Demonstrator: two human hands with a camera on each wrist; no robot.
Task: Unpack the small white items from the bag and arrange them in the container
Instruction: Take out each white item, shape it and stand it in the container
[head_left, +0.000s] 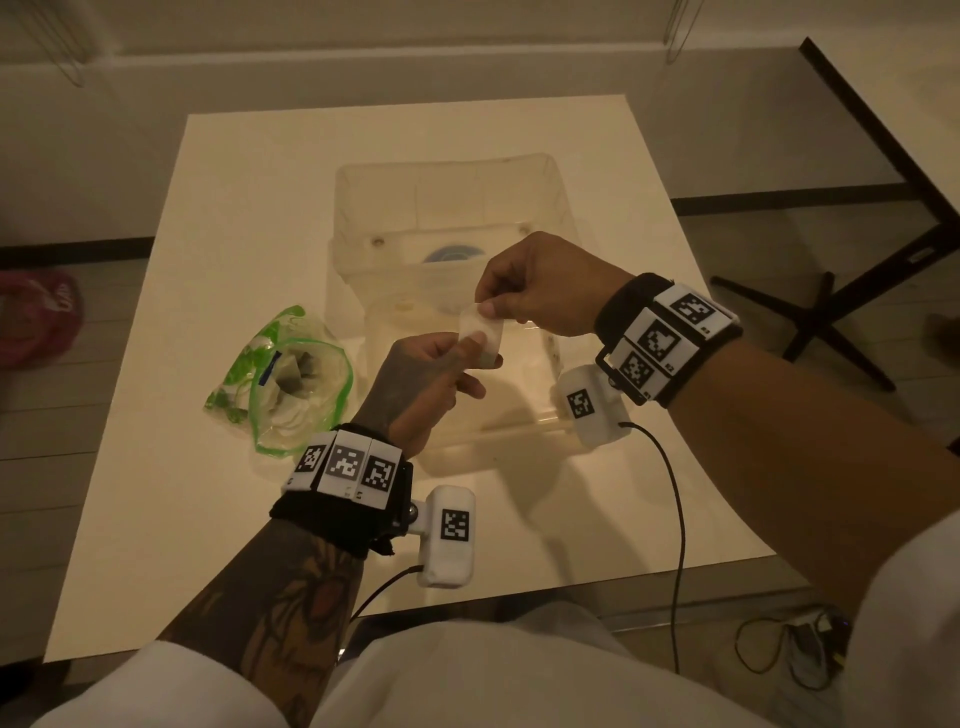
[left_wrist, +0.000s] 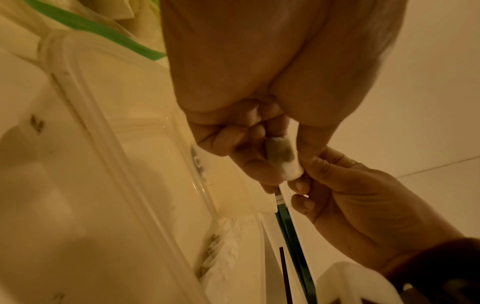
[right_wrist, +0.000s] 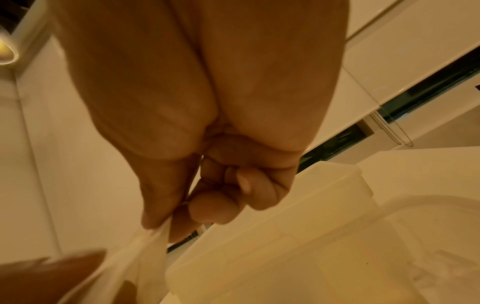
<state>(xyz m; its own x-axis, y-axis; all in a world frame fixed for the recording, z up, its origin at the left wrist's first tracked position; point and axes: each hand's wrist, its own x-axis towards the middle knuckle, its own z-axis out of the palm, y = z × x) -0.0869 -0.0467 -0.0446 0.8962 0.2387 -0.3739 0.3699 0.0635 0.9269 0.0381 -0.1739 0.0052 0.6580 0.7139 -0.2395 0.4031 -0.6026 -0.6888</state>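
Both hands, left hand and right hand, pinching one white item over container. Looks light, soft, limp; best pinched at edges.

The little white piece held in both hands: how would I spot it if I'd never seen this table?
Start at the clear plastic container on the white table. Above its near end, the left hand and right hand pinch one small white pad between them. The other white items sit in the green-trimmed bag.
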